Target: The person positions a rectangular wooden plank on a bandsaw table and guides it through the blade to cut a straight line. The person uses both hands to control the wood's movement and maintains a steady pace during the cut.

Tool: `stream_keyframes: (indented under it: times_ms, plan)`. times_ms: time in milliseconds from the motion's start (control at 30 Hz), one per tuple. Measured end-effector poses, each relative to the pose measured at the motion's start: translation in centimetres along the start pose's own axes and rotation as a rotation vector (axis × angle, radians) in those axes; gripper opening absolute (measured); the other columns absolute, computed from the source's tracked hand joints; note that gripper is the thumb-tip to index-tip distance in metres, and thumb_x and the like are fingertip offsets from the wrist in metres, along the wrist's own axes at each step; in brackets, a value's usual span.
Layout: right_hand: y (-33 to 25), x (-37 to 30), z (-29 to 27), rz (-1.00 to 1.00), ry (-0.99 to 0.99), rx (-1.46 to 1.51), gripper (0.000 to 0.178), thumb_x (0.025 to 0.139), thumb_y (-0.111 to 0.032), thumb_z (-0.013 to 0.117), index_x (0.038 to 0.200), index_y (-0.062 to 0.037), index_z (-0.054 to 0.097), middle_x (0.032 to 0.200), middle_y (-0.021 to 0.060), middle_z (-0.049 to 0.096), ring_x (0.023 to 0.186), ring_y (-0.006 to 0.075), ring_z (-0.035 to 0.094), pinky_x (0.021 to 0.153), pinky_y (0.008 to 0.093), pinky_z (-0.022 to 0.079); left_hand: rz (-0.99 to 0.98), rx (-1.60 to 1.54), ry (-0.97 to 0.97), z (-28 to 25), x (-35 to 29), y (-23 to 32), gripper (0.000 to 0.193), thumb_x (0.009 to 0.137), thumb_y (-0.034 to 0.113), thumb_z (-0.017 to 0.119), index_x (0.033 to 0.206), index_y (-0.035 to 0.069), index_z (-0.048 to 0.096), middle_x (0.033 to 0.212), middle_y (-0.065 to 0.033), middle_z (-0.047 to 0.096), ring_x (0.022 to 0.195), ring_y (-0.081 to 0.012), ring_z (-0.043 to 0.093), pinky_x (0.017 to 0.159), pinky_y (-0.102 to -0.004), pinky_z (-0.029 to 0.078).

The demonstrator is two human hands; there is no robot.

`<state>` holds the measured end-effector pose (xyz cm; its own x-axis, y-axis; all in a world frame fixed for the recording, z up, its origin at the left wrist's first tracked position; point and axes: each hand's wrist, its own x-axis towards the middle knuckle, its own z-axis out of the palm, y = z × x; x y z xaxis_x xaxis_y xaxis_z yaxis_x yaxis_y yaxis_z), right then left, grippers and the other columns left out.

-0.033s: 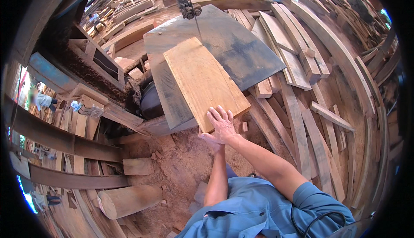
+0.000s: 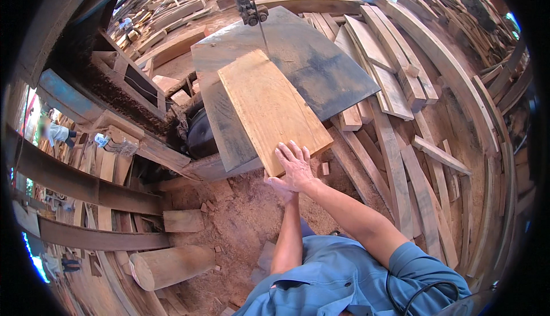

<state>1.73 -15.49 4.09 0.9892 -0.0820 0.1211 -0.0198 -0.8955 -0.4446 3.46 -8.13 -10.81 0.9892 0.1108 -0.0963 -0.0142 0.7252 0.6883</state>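
On the grey saw table [image 2: 321,70], a light wooden board [image 2: 269,107] is laid flat, its far end met by the thin band-saw blade [image 2: 262,32]. The right hand [image 2: 295,164] is spread, palm down, on the board's near end. The left hand [image 2: 281,187] is seen under that edge; its grip cannot be told. Planks [image 2: 395,87] are stacked to the right.

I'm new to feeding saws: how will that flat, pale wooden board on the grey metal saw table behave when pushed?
The flat pale wooden board looks thick and rigid, so it should probably slide as one piece without bending. The grey metal saw table looks smooth, so it likely glides easily. The right hand lies flat on its overhanging near end; unsupported, it might tip.
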Motion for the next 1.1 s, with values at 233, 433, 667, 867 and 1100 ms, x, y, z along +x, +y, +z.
stream_keyframes:
  times_ms: [233,433,667,867,1100]
  plan:
    - [0.3,0.9,0.4,-0.027,0.022,-0.028,0.105,0.080,-0.074,0.069,0.159,-0.0079,0.045,0.169,0.0125,0.034,0.158,0.0405,0.020,0.125,0.0652,0.012,0.242,0.470,0.021,0.6,0.4,-0.4,0.058,0.107,0.029,0.058,0.156,0.012,0.032,0.153,-0.0174,0.043,0.138,-0.0322,0.049,0.118,-0.0518,0.045]
    - [0.7,1.0,0.8,-0.034,0.035,0.004,0.108,0.077,-0.071,0.072,0.159,-0.0059,0.044,0.170,0.0133,0.034,0.159,0.0416,0.018,0.126,0.0654,0.011,0.289,0.451,-0.013,1.3,0.2,0.5,0.064,0.103,0.025,0.067,0.154,0.011,0.031,0.151,-0.0184,0.043,0.136,-0.0316,0.050,0.116,-0.0504,0.046]
    - [0.4,1.1,0.6,-0.025,0.014,-0.011,0.109,0.077,-0.073,0.071,0.158,-0.0057,0.045,0.170,0.0129,0.033,0.159,0.0423,0.017,0.126,0.0656,0.010,0.320,0.416,-0.053,1.0,0.8,0.3,0.065,0.101,0.021,0.071,0.152,0.011,0.032,0.148,-0.0191,0.045,0.134,-0.0308,0.052,0.115,-0.0497,0.047]
    - [0.6,1.2,0.7,-0.035,0.040,-0.006,0.108,0.077,-0.072,0.072,0.158,-0.0057,0.045,0.170,0.0134,0.034,0.159,0.0424,0.017,0.125,0.0663,0.011,0.219,0.300,-0.013,1.3,1.2,0.1,0.055,0.106,0.031,0.060,0.151,0.011,0.034,0.150,-0.0189,0.043,0.135,-0.0322,0.052,0.116,-0.0506,0.047]
    - [0.2,1.3,0.7,-0.047,0.023,-0.032,0.106,0.079,-0.070,0.072,0.158,-0.0062,0.044,0.170,0.0138,0.033,0.159,0.0431,0.017,0.125,0.0665,0.011,0.209,0.276,0.004,1.5,1.2,0.7,0.074,0.102,0.042,0.065,0.158,0.008,0.030,0.152,-0.0189,0.044,0.137,-0.0301,0.050,0.117,-0.0470,0.042]
